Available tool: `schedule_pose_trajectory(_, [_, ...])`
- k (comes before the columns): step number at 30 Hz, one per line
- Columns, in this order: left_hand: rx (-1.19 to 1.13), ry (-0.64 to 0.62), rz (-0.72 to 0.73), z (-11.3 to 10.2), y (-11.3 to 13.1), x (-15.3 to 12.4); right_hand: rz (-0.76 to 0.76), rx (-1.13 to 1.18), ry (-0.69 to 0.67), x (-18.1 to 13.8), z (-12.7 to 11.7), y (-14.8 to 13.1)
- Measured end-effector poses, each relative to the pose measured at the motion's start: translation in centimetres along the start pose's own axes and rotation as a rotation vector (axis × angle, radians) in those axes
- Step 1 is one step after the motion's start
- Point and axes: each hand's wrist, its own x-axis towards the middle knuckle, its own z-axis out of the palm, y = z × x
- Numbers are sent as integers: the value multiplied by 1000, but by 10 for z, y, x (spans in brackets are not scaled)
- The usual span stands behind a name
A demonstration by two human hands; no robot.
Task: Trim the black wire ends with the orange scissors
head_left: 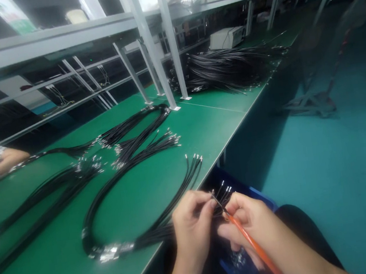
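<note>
My left hand (194, 215) is closed in a pinch on the end of a thin black cable, at the table's front edge. Close beside it, my right hand (246, 220) grips an orange-handled hand tool (254, 244), whose dark narrow tip meets the left fingertips. The tool's exact kind cannot be made out. Several loose cable ends with silvery tips fan out behind my hands. They belong to a black cable bundle (93, 210) that curves over the green table (162, 184) and is bound with clear, shiny wrapping (113, 251).
More black cable bundles (39, 194) lie to the left, near another person's arm (12, 159). A large cable pile (224, 69) and a pale box (227, 38) stand farther back. Metal posts (155, 51) carry a shelf. A blue bin (264, 198) sits below my hands.
</note>
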Motion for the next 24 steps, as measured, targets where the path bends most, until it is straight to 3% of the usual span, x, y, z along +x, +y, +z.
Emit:
schedule_pose_trajectory(6, [100, 19, 65, 1, -1, 0, -89, -92, 74, -5, -4, 5])
schedule_pose_trajectory(11, [155, 10, 120, 3, 3, -1, -417, 152, 395, 1, -5, 5])
schedule_pose_trajectory(13, [157, -24, 116, 3, 5, -2, -552, 244, 445, 5, -3, 0])
schedule_pose_trajectory(18, [147, -48, 81, 3, 11, -4, -677, 290, 447, 18, 9, -7])
schedule_pose_trajectory(24, [111, 7, 38, 5, 11, -6, -541, 497, 290, 20, 19, -1])
